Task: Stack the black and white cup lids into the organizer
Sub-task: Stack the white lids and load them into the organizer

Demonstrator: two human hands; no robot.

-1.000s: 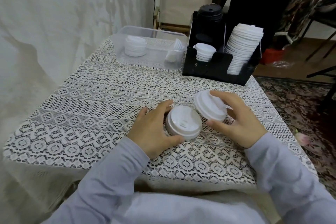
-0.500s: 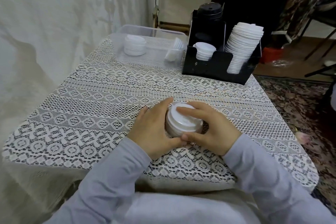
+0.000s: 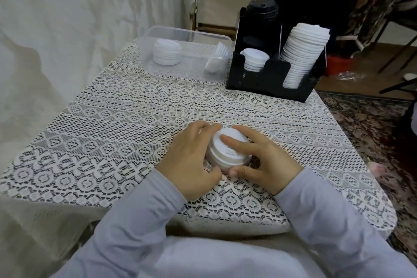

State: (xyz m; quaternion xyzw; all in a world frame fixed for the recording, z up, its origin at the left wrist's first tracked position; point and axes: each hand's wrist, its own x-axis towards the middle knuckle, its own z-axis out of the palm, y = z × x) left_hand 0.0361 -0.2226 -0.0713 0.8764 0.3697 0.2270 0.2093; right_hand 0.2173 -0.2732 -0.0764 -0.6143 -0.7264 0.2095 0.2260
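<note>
A short stack of white cup lids (image 3: 222,154) stands on the lace tablecloth near the front edge. My left hand (image 3: 191,160) curls around its left side. My right hand (image 3: 264,158) grips its right side, with fingers lying over the top lid. At the back right stands the black organizer (image 3: 268,79). Its front left slot holds a low pile of white lids (image 3: 255,58), its right slot a tall leaning pile of white lids (image 3: 302,54), and its back left slot a stack of black lids (image 3: 261,9).
A clear plastic bin (image 3: 187,52) left of the organizer holds a stack of white lids (image 3: 167,52) and some more lids on edge (image 3: 218,56). The table (image 3: 112,124) drops off at the right to a patterned carpet. A white curtain hangs on the left.
My right hand brought the lids it held at the right down onto the stack under my left hand. Both hands now clasp the joined stack.
</note>
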